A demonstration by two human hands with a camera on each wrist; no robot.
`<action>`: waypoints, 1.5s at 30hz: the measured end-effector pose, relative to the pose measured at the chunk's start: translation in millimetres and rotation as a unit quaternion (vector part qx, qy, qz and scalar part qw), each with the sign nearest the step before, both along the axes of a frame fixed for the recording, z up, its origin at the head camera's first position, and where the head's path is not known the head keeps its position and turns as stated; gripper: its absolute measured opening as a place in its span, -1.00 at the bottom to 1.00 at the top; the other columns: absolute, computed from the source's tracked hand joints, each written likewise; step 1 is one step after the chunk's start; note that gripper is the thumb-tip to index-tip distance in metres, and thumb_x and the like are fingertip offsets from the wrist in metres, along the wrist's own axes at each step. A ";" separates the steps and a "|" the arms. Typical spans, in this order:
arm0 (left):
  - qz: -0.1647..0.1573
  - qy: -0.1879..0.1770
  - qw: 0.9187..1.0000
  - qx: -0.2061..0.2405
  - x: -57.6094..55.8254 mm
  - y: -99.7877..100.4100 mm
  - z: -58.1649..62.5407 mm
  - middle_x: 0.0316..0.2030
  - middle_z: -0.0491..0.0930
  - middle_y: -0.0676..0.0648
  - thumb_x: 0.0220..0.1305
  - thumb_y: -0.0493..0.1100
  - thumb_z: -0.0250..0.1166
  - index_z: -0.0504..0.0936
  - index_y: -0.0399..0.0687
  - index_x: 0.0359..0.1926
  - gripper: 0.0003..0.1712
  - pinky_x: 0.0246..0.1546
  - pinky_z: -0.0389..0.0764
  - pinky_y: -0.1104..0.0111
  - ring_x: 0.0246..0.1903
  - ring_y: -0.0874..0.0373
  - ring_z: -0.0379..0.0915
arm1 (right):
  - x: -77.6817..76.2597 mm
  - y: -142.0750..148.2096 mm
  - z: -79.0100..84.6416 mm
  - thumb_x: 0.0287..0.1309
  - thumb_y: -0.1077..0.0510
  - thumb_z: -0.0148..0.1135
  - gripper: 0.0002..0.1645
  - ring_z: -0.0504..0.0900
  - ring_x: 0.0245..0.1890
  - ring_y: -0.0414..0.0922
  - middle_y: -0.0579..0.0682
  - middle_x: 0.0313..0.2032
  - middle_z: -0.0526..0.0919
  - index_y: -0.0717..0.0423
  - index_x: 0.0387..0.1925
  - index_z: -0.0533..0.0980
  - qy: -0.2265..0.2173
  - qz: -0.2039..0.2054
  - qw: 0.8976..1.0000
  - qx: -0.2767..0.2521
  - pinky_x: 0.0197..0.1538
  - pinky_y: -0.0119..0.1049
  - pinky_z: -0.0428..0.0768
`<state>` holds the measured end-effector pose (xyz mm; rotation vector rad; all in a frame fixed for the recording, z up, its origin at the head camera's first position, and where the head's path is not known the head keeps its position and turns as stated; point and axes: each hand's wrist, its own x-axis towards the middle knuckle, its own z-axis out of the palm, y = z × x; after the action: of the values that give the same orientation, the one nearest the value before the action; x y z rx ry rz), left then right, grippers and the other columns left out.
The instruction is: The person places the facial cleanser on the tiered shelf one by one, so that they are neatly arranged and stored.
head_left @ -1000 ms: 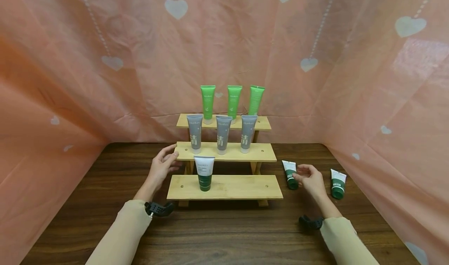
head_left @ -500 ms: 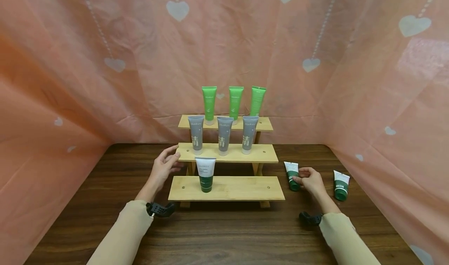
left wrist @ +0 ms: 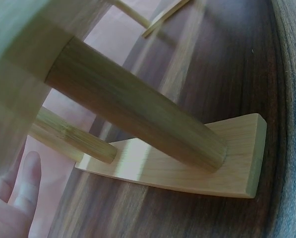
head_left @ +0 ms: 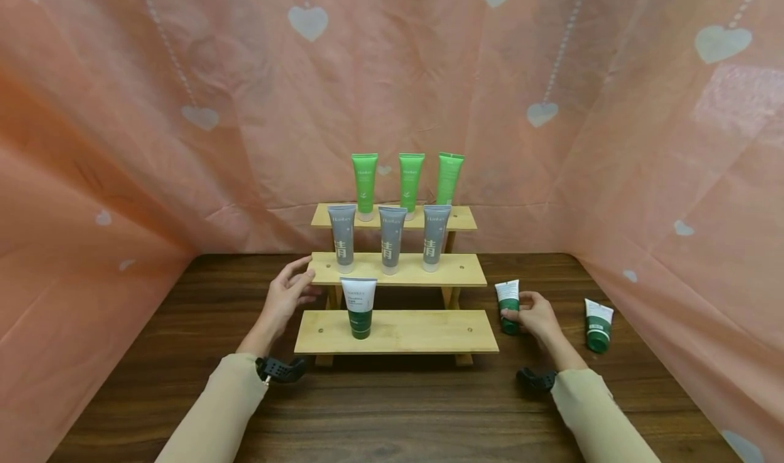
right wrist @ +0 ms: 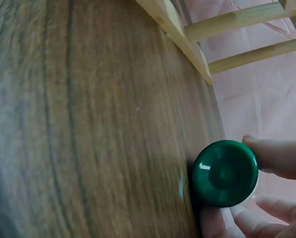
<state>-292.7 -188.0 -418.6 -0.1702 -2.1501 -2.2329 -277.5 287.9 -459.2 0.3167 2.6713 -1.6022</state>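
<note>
My left hand (head_left: pixel 284 298) holds the left end of the middle shelf of a three-tier wooden display stand (head_left: pixel 422 330), thumb and forefinger at its edge. In the left wrist view, some of its fingers (left wrist: pixel 29 186) show beside the stand's dowels. At the right, my right hand (head_left: pixel 540 316) pinches a white-and-green squeeze tube (head_left: pixel 508 291) lying on the table. The right wrist view shows the tube's round green cap (right wrist: pixel 225 173) between thumb and fingers. Another white-and-green tube (head_left: pixel 598 323) lies further right. A matching tube (head_left: pixel 359 299) stands cap down on the bottom shelf, left of its middle.
Grey tubes (head_left: pixel 392 238) stand in a row on the middle shelf. Green tubes (head_left: pixel 365 180) stand on the top shelf, the right one slightly tilted. A pink heart-patterned curtain (head_left: pixel 245 163) encloses the dark wooden table (head_left: pixel 392 415) at the back and sides.
My right hand has moved slightly left and closed its fingers on the nearer lying tube, which has shifted a little. The left hand stays at the middle shelf's end.
</note>
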 end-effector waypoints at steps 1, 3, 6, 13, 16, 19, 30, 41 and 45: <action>0.000 0.000 1.000 0.001 0.0 0.0 -0.1 -0.25 0.63 0.06 0.34 -0.08 0.14 0.27 -0.07 0.32 -0.43 -0.04 0.43 -0.12 -0.21 -0.19 0.56 | -0.1 -0.2 0.2 0.08 0.19 0.31 -0.14 0.51 -0.22 0.03 0.52 0.05 0.35 0.46 0.26 0.07 0.002 -0.002 1.000 -0.001 -0.37 -0.25 0.55; 0.000 0.002 1.000 0.003 -0.7 0.1 -0.7 -0.26 0.63 0.06 0.34 -0.08 0.14 0.28 -0.06 0.32 -0.44 -0.04 0.42 -0.13 -0.21 -0.19 0.55 | -0.1 -1.0 0.6 0.05 0.21 0.32 -0.14 0.53 -0.30 -0.04 0.52 0.05 0.37 0.46 0.25 0.09 0.006 -0.007 1.000 -0.002 -0.40 -0.27 0.54; -0.002 0.004 1.000 0.008 -3.7 -0.3 -3.7 -0.26 0.63 0.05 0.34 -0.08 0.15 0.28 -0.05 0.32 -0.43 -0.04 0.42 -0.14 -0.21 -0.19 0.55 | 0.2 -1.5 -0.5 0.01 0.24 0.34 -0.17 0.52 -0.40 -0.16 0.49 0.01 0.43 0.46 0.23 0.13 0.013 -0.023 1.000 -0.004 -0.43 -0.31 0.52; 0.011 0.004 1.000 -0.004 -14.0 -2.8 -20.6 -0.19 0.62 -0.02 0.28 0.04 0.18 0.32 0.05 0.29 -0.41 -0.11 0.52 -0.01 -0.26 -0.07 0.59 | 4.4 3.7 -3.3 0.04 0.20 0.30 -0.25 0.45 -0.39 -0.15 0.23 -0.12 0.45 0.37 0.23 0.22 -0.007 -0.063 0.997 -0.049 -0.35 -0.31 0.51; 0.014 0.012 1.000 -0.008 -15.7 -2.3 -23.6 -0.18 0.62 -0.04 0.27 0.07 0.19 0.32 0.05 0.28 -0.40 -0.14 0.54 0.01 -0.30 -0.02 0.60 | 8.1 7.4 -3.5 0.06 0.17 0.29 -0.23 0.46 -0.39 -0.17 0.08 -0.17 0.42 0.33 0.26 0.20 -0.019 -0.068 0.994 -0.084 -0.32 -0.32 0.52; 0.008 0.014 1.000 -0.003 -11.7 0.3 -16.6 -0.19 0.62 -0.05 0.29 0.03 0.18 0.32 0.02 0.29 -0.42 -0.11 0.51 -0.05 -0.30 -0.04 0.59 | 12.3 10.4 -3.5 0.06 0.18 0.30 -0.19 0.50 -0.41 -0.23 -0.01 -0.21 0.44 0.31 0.29 0.16 -0.020 -0.073 0.990 -0.116 -0.31 -0.37 0.53; 0.001 0.005 1.000 0.004 1.7 3.6 0.9 -0.23 0.61 -0.02 0.36 -0.11 0.11 0.27 -0.08 0.32 -0.46 -0.04 0.41 -0.16 -0.16 -0.33 0.49 | 18.5 9.6 -4.4 0.07 0.23 0.31 -0.09 0.53 -0.40 -0.40 0.32 0.19 0.30 0.25 0.34 0.01 0.008 -0.074 0.981 -0.178 -0.31 -0.45 0.54; 0.006 0.000 1.000 0.002 2.7 3.2 0.5 -0.26 0.62 0.05 0.36 -0.10 0.12 0.27 -0.07 0.32 -0.45 -0.09 0.48 -0.09 -0.22 -0.20 0.55 | 24.7 6.8 2.3 0.01 0.31 0.35 -0.23 0.53 -0.38 -0.33 0.14 0.03 0.35 0.04 0.18 0.14 0.057 -0.092 0.961 -0.253 -0.36 -0.45 0.55; 0.006 0.005 1.000 0.003 2.5 3.6 1.0 -0.25 0.62 0.05 0.36 -0.10 0.12 0.27 -0.08 0.32 -0.45 -0.08 0.46 -0.11 -0.21 -0.25 0.54 | 28.8 6.1 3.7 -0.02 0.35 0.37 -0.34 0.50 -0.43 -0.31 -0.04 -0.14 0.43 -0.12 0.01 0.22 0.082 -0.092 0.953 -0.279 -0.41 -0.45 0.52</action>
<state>-290.2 -184.4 -417.7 -0.1675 -2.1339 -2.2276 -248.7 294.1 -455.5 0.4368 2.1955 -2.4364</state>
